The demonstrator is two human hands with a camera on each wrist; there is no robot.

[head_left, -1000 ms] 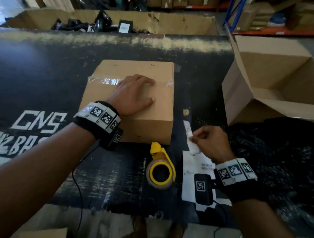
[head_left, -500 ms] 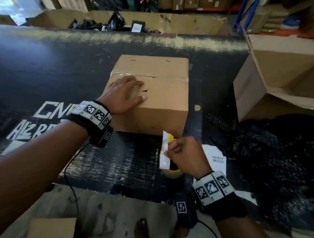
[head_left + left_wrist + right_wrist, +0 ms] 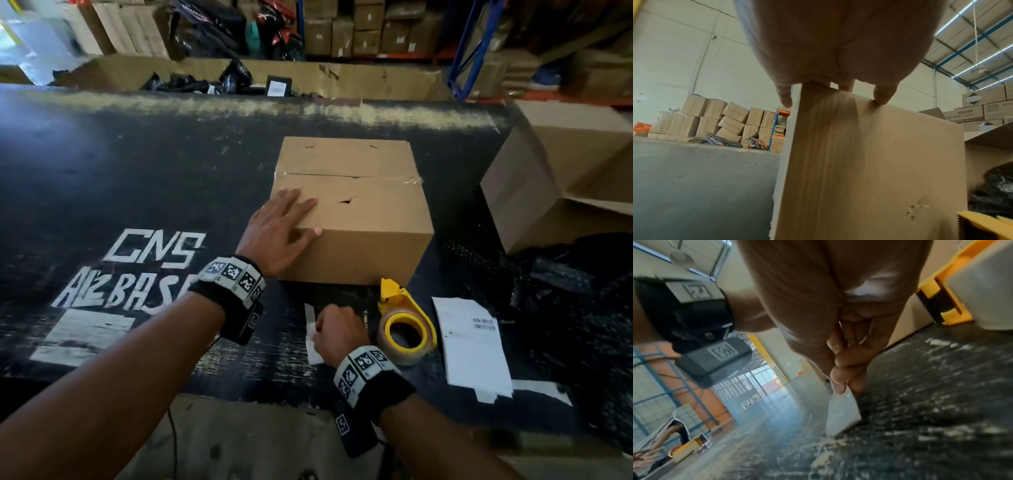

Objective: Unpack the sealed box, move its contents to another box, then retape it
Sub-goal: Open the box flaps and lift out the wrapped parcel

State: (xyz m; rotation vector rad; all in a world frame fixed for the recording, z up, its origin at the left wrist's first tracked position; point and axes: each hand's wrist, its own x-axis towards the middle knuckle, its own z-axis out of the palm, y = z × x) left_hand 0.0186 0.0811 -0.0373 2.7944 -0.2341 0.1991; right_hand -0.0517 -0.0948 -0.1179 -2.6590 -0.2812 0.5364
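A closed brown cardboard box [image 3: 363, 219] [image 3: 869, 170] with clear tape along its top seam stands on the black table [image 3: 137, 178]. My left hand [image 3: 281, 226] [image 3: 836, 91] lies flat on the box's near left corner, fingers straight. My right hand [image 3: 337, 330] [image 3: 844, 386] is low over the table in front of the box and pinches a white strip of peeled tape [image 3: 312, 337] [image 3: 842, 413], whose lower end touches the table. A yellow tape dispenser [image 3: 406, 325] lies just right of that hand. An open empty cardboard box [image 3: 561, 178] lies at the right.
A white label sheet [image 3: 474, 346] lies right of the dispenser. Black plastic wrapping [image 3: 555, 294] is piled at the right. A long carton with dark bags [image 3: 219, 78] runs behind the table. White lettering [image 3: 137, 267] is painted at the left.
My right hand carried the white strip leftward, past the dispenser, and down to the table in front of the box. My left hand slid from the taped seam to the box's near left corner.
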